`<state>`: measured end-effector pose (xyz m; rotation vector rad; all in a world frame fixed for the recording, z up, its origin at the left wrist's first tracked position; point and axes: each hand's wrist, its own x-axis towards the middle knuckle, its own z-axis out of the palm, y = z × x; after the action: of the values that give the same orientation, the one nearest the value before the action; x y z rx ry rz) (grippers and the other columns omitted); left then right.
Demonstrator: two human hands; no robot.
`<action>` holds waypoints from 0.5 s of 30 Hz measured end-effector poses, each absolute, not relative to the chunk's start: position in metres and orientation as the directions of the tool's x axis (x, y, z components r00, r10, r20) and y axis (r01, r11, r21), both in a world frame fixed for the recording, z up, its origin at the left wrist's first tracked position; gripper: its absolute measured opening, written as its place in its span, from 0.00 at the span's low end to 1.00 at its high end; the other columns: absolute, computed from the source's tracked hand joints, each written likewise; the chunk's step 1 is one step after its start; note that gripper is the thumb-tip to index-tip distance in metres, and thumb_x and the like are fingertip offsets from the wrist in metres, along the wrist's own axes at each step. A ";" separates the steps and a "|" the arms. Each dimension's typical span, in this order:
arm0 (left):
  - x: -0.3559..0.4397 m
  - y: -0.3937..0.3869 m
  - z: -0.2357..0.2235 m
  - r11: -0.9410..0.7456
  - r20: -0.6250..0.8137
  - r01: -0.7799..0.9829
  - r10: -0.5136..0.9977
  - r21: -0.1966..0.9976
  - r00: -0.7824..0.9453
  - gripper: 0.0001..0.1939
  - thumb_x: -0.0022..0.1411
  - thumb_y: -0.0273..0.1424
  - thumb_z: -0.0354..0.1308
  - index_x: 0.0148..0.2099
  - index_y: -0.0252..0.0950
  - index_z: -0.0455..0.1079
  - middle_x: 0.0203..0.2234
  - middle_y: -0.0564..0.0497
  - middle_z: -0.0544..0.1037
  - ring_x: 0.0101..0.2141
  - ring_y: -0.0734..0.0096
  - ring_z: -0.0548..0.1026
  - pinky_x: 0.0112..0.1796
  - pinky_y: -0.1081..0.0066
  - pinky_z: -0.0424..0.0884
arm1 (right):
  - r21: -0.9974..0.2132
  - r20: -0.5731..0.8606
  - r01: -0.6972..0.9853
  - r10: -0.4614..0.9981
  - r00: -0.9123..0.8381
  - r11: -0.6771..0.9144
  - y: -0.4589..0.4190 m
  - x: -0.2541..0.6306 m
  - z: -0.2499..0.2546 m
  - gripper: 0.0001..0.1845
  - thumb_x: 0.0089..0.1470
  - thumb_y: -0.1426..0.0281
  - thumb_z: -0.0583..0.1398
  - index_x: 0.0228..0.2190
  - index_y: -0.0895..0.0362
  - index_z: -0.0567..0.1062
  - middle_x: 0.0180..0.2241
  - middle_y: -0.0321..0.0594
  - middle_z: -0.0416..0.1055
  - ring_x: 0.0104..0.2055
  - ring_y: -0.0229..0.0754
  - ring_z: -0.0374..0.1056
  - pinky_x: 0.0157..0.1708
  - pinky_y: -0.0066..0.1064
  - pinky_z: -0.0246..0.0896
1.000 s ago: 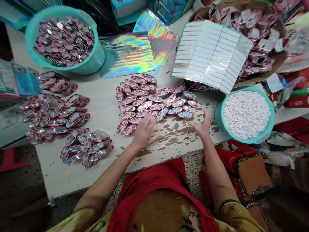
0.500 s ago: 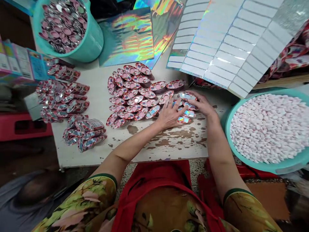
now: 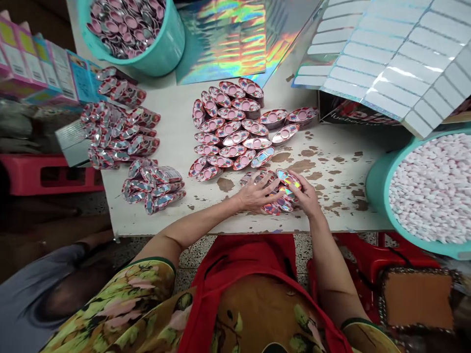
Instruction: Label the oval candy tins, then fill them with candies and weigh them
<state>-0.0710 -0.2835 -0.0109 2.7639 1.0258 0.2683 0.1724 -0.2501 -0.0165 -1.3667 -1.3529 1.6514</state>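
I am holding both bare forearms (image 3: 204,214) out before me, my left hand (image 3: 254,196) splaying palm-down, my right hand (image 3: 308,198) curving inward near it

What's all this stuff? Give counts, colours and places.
Table: one, worn white, middle
Standing containers: roughly twenty, reddish, table centre
Bunched containers: several, reddish, table's near side
Piled packets: many, reddish, table's left
Buckets: two, turquoise, upper left and right edge
Oval pieces: many, pink-silver, left bucket
Small pieces: many, whitish, right bucket
Sheets: two or more, iridescent, far side
Label sheets: several, white, upper right
Box: one, dark, under label sheets
Upright cartons: several, multicoloured, left edge
Plastic furniture: several, red, both sides
Pad: one, brown, lower right
Co-worker: one, grey clothing, lower left
Apron: one, red, bottom centre
Left hand: one, bare, grip at bunch's left
Right hand: one, bare, grip at bunch's right
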 end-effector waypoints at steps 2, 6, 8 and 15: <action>-0.095 -0.302 -0.010 -0.743 0.096 0.630 0.660 0.226 0.745 0.38 0.63 0.60 0.52 0.69 0.49 0.62 0.66 0.38 0.66 0.65 0.35 0.60 0.62 0.37 0.48 | -0.941 -0.335 0.159 0.883 -0.328 -0.298 -0.264 0.151 -0.015 0.29 0.58 0.54 0.63 0.58 0.49 0.74 0.61 0.41 0.71 0.63 0.50 0.66 0.66 0.45 0.57; -0.150 -0.344 -0.010 -0.712 0.057 0.649 0.684 0.266 0.727 0.37 0.63 0.59 0.53 0.69 0.51 0.61 0.65 0.38 0.66 0.66 0.37 0.59 0.62 0.39 0.51 | -0.949 -0.314 0.164 0.861 -0.401 -0.270 -0.295 0.097 -0.015 0.28 0.61 0.54 0.61 0.59 0.49 0.73 0.62 0.42 0.69 0.65 0.49 0.64 0.68 0.45 0.55; -0.182 -0.365 -0.010 -0.692 0.046 0.667 0.703 0.276 0.710 0.37 0.63 0.58 0.54 0.70 0.51 0.61 0.65 0.39 0.67 0.67 0.38 0.59 0.63 0.41 0.52 | -0.955 -0.293 0.171 0.856 -0.427 -0.241 -0.311 0.064 -0.016 0.27 0.61 0.55 0.60 0.59 0.49 0.73 0.63 0.42 0.69 0.66 0.49 0.63 0.68 0.45 0.54; -0.296 -0.417 0.004 -0.658 -0.055 0.723 0.731 0.209 0.681 0.37 0.63 0.55 0.57 0.71 0.54 0.58 0.68 0.43 0.63 0.69 0.40 0.53 0.66 0.38 0.43 | -0.970 -0.233 0.165 0.875 -0.424 -0.178 -0.362 -0.053 -0.026 0.26 0.63 0.55 0.58 0.60 0.49 0.72 0.62 0.43 0.68 0.67 0.50 0.61 0.69 0.48 0.53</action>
<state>-0.2963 -0.4171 0.0041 2.6799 1.1755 0.0493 -0.0528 -0.3618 -0.0256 -1.2119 -1.5318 1.6541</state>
